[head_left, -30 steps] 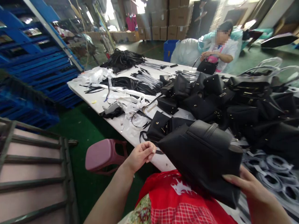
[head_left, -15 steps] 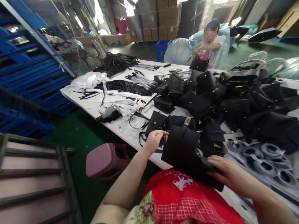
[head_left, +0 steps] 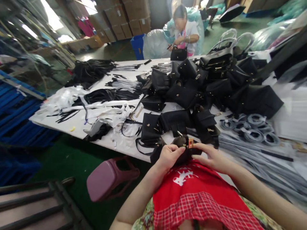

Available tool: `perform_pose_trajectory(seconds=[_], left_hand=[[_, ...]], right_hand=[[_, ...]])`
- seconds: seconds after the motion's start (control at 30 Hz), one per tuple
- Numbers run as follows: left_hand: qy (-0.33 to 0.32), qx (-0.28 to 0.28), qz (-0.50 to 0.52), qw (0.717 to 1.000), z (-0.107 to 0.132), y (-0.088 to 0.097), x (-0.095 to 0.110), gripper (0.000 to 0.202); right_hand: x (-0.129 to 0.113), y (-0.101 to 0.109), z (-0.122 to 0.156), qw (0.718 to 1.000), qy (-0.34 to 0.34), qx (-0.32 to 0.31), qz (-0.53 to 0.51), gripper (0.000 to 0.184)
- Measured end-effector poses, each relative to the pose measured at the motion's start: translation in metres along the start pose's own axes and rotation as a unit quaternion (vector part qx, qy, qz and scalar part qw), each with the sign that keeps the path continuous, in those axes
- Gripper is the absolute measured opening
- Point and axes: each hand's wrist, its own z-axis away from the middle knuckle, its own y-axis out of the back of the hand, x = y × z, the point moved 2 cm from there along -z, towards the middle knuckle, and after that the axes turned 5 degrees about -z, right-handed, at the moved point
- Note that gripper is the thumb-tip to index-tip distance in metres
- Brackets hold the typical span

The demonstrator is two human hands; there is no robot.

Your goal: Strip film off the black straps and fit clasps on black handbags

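A small black handbag [head_left: 186,156] is close against my red apron, at the table's near edge. My left hand [head_left: 169,157] pinches its upper edge, thumb and fingers pressed together. On the other side, my right hand [head_left: 211,156] grips the bag with fingers above and thumb below. Between the hands shows a metal clasp [head_left: 191,142] with an orange-gold sheen. My hands hide much of the bag. Just beyond lie another black bag with a strap [head_left: 150,127] and a black bag [head_left: 176,120] on its side.
Black bags [head_left: 184,92] heap across the white table [head_left: 105,142]. Coiled grey straps [head_left: 254,135] lie right, black strips [head_left: 112,95] and white scraps left. A pink stool [head_left: 103,180] stands below the left edge. Opposite, a co-worker [head_left: 192,32] holds a black bag.
The handbag has tipped over and come closer to my apron. My right hand has moved inward to its clasp side, my left hand lower. The view has swung to the right.
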Motion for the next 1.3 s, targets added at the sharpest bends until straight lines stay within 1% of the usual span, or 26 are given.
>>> perform_pose_trajectory(seconds=[0.03, 0.07, 0.1, 0.17, 0.2, 0.27, 0.33, 0.37, 0.43, 0.53, 0.63, 0.73, 0.9, 1.03, 1.3], left_hand=[[0.001, -0.002, -0.014, 1.0, 0.003, -0.004, 0.002, 0.058], [-0.005, -0.006, -0.034, 0.999, 0.005, -0.006, 0.004, 0.058], [-0.019, -0.01, -0.062, 0.998, 0.007, -0.007, 0.008, 0.058], [-0.066, -0.017, -0.121, 0.99, 0.009, -0.005, 0.019, 0.056], [-0.096, -0.014, -0.147, 0.984, 0.01, -0.003, 0.026, 0.053], [-0.148, 0.01, -0.176, 0.973, 0.011, 0.002, 0.039, 0.044], [-0.174, 0.038, -0.186, 0.966, 0.011, 0.007, 0.049, 0.034], [-0.178, 0.045, -0.189, 0.965, 0.01, 0.01, 0.053, 0.032], [-0.169, 0.037, -0.196, 0.965, 0.009, 0.014, 0.058, 0.034], [-0.157, -0.004, -0.206, 0.966, 0.01, 0.017, 0.065, 0.035], [-0.174, -0.05, -0.229, 0.956, 0.013, 0.016, 0.073, 0.031], [-0.192, -0.08, -0.253, 0.945, 0.015, 0.014, 0.078, 0.025], [-0.191, -0.129, -0.236, 0.944, 0.014, 0.012, 0.08, 0.026], [-0.195, -0.138, -0.246, 0.939, 0.014, 0.013, 0.083, 0.021], [-0.221, -0.178, -0.251, 0.925, 0.01, 0.014, 0.09, 0.009]], right_hand=[[-0.003, -0.006, -0.003, 0.999, 0.002, 0.022, -0.028, 0.038], [-0.005, -0.011, -0.007, 0.998, 0.005, 0.04, -0.054, 0.036], [-0.007, -0.015, -0.009, 0.995, 0.008, 0.056, -0.079, 0.036], [-0.009, -0.02, -0.011, 0.989, 0.007, 0.074, -0.128, 0.04], [-0.01, -0.021, -0.011, 0.985, 0.003, 0.075, -0.155, 0.043], [-0.012, -0.022, -0.01, 0.977, -0.002, 0.059, -0.203, 0.051], [-0.015, -0.021, -0.009, 0.971, 0.001, 0.025, -0.237, 0.054], [-0.017, -0.02, -0.008, 0.969, 0.007, 0.011, -0.247, 0.054], [-0.02, -0.017, -0.007, 0.967, 0.026, -0.016, -0.253, 0.054], [-0.025, -0.013, -0.006, 0.965, 0.07, -0.062, -0.244, 0.052], [-0.028, -0.01, -0.006, 0.956, 0.102, -0.116, -0.249, 0.05], [-0.028, -0.009, -0.007, 0.948, 0.125, -0.148, -0.255, 0.05], [-0.026, -0.01, -0.01, 0.945, 0.131, -0.166, -0.249, 0.049], [-0.027, -0.012, -0.012, 0.944, 0.143, -0.171, -0.243, 0.049], [-0.025, -0.013, -0.01, 0.947, 0.158, -0.178, -0.214, 0.047]])
